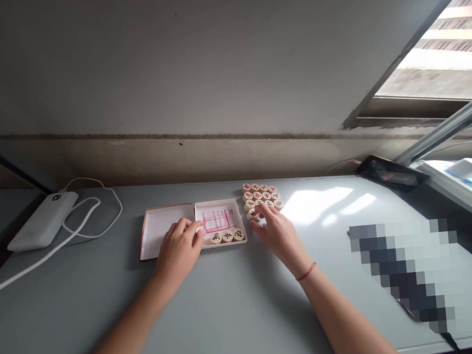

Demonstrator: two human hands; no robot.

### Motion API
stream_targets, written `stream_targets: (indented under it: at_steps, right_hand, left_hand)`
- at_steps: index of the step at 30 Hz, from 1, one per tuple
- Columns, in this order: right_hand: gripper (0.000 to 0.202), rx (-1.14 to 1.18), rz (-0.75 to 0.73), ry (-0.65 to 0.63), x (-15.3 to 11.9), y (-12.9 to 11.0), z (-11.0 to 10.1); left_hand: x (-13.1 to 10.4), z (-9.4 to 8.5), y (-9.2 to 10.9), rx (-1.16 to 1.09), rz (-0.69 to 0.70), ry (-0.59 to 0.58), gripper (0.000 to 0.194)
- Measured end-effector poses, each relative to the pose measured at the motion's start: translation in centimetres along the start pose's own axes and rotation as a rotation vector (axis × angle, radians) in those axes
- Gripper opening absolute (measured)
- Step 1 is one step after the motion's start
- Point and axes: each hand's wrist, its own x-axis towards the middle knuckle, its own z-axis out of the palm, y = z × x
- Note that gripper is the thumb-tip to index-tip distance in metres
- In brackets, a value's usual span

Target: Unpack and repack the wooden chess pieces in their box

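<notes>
My left hand (181, 239) is curled over the left wall of a shallow white box (245, 241), where the box meets its lid (150, 242). Its thumb and index finger close at that wall; what lies under the palm is hidden. Inside the box, a row of xiangqi pieces (227, 236) with dark characters sits along the front edge, beside a pink printed grid (218, 221). To the right, my right hand (277, 231) pinches a xiangqi piece (252, 213) at the front left corner of a stacked block of xiangqi pieces (259, 192).
A white power bank (44, 221) with a white cable (81, 226) lies on the left of the grey table (214, 311). At the back right rests a black phone (392, 173) with a cable. A blurred dark object (405, 278) lies at the right. The wall borders the back edge.
</notes>
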Motion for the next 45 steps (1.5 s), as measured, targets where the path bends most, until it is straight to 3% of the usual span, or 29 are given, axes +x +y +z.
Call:
stream_targets:
  at_steps: [4, 10, 16, 19, 25, 29, 32, 37, 40, 45]
  right_hand:
    - [0.018, 0.123, -0.099, 0.051, -0.7, -1.9, -0.8]
    - [0.021, 0.229, -0.186, -0.127, -1.7, -4.3, -0.7]
    - [0.02, 0.244, -0.179, -0.104, -1.5, -3.7, -0.2]
    - [0.017, 0.364, -0.202, -0.06, -1.5, -3.8, -0.5]
    - [0.017, 0.727, -0.208, -0.238, -1.8, -4.9, -1.4]
    - [0.015, 0.827, -0.13, -0.2, -0.9, -3.6, -2.2]
    - [0.02, 0.772, 0.004, -0.117, 0.2, -0.8, -3.2]
    - [0.023, 0.537, 0.185, -0.242, 1.1, 3.6, -3.6]
    - [0.02, 0.435, 0.199, -0.264, 1.1, 4.1, -3.0]
    - [0.013, 0.153, 0.207, -0.152, 1.1, 3.3, -3.0]
  left_hand:
    - [0.0, -0.1, 1.2, 0.099, 0.137, 0.063, 0.025]
    - [-0.2, 0.1, 2.9, 0.094, 0.189, -0.045, 0.02]
    - [-0.3, -0.3, 2.7, -0.048, 0.171, -0.08, 0.008]
    - [-0.2, -0.6, 2.7, -0.122, 0.201, -0.033, 0.006]
    - [-0.5, -0.9, 3.1, -0.4, 0.258, 0.06, 0.007]
    - [-0.9, -0.7, 3.3, -0.557, 0.185, 0.092, 0.006]
    - [-1.0, -0.6, 3.3, -0.598, 0.148, 0.117, 0.005]
    - [-0.8, -0.2, 3.0, -0.565, 0.166, 0.187, 0.01]
    - [-0.8, 0.0, 2.8, -0.541, 0.137, 0.183, 0.016]
    - [-0.9, 0.0, 2.7, -0.515, 0.113, 0.126, 0.019]
